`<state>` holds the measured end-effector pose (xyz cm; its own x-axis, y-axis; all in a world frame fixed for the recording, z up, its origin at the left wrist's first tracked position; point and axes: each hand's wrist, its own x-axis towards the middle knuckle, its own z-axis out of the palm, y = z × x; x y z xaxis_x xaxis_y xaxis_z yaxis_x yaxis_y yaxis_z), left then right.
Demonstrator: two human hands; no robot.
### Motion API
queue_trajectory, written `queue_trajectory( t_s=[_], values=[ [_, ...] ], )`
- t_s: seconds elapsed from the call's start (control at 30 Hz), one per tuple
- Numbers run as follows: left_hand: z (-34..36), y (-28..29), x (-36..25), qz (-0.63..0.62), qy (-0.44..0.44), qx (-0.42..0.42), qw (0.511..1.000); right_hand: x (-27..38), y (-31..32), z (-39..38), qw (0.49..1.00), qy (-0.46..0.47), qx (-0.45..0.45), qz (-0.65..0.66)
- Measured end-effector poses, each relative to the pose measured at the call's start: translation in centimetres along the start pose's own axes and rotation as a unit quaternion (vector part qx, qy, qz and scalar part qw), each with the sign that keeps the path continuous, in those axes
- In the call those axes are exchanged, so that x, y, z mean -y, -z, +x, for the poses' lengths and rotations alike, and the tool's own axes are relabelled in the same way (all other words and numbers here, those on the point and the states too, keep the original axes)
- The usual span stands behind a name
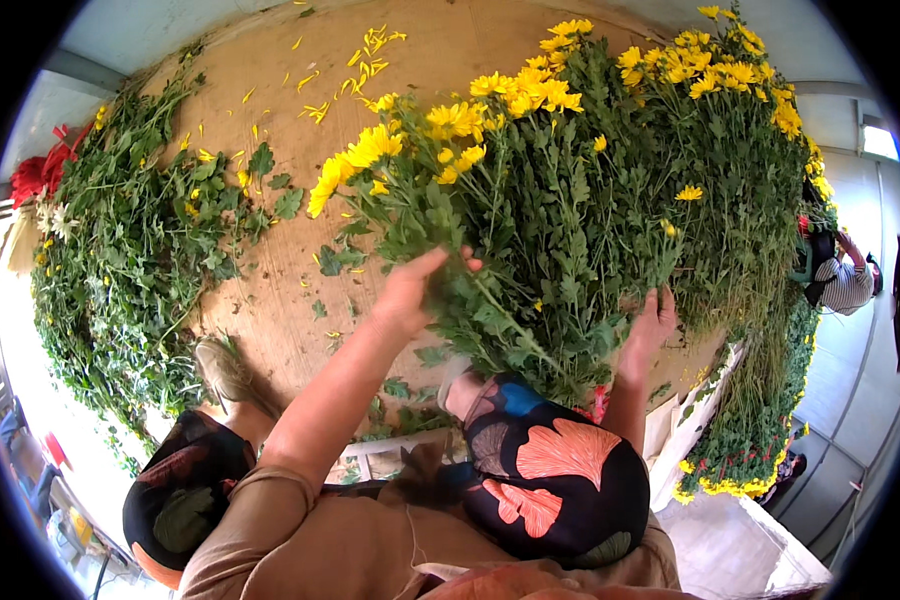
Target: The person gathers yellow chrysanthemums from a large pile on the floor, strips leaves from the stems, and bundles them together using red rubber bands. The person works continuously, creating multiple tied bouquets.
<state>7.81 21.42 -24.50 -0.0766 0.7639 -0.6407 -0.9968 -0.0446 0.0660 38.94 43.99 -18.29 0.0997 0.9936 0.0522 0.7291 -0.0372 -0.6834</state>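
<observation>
A big heap of yellow chrysanthemum stems (570, 180) with green leaves lies on a brown floor mat (270, 290) in front of me. My left hand (415, 285) grips a small bunch of these stems near their lower leafy part, with its blooms (370, 155) pointing away from me. Further right, my right hand (652, 325) reaches into the foliage at the edge of the heap, fingers apart and partly buried in leaves. My knees in dark floral trousers (550, 480) sit just below the heap.
A pile of stripped green leaves and stalks (120, 270) lies along the left. Loose yellow petals (360, 65) dot the mat. Red flowers (35, 175) sit at the far left. More yellow bunches (750, 450) lie at the right, where another person (845, 280) works.
</observation>
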Motion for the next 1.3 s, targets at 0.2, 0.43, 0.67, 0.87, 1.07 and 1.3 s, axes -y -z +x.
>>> queue_trajectory(
  t_s=[0.2,0.43,0.67,0.87,1.07,1.3],
  values=[
    [0.1,1.0,-0.1,0.078,-0.009,0.07,0.994,4.9,-2.4,-2.9,0.947,0.209,0.084,-0.231],
    [-0.3,0.5,-0.7,0.027,-0.07,0.12,0.99,7.5,-9.3,-14.0,0.841,0.205,0.496,0.073],
    [-0.4,-0.5,0.2,-0.024,-0.036,0.134,0.99,5.2,-10.1,-15.5,0.865,0.062,0.471,0.164],
    [0.1,-0.4,0.3,0.014,-0.03,0.131,0.991,8.0,-10.1,-15.8,0.858,0.129,0.46,0.188],
    [0.6,-0.7,0.3,0.011,-0.104,0.002,0.995,6.8,-9.6,-15.2,0.873,0.083,0.428,0.219],
    [1.5,-0.2,0.9,-0.003,-0.018,0.095,0.995,5.5,-10.7,-15.7,0.844,0.103,0.49,0.193]
  ],
)
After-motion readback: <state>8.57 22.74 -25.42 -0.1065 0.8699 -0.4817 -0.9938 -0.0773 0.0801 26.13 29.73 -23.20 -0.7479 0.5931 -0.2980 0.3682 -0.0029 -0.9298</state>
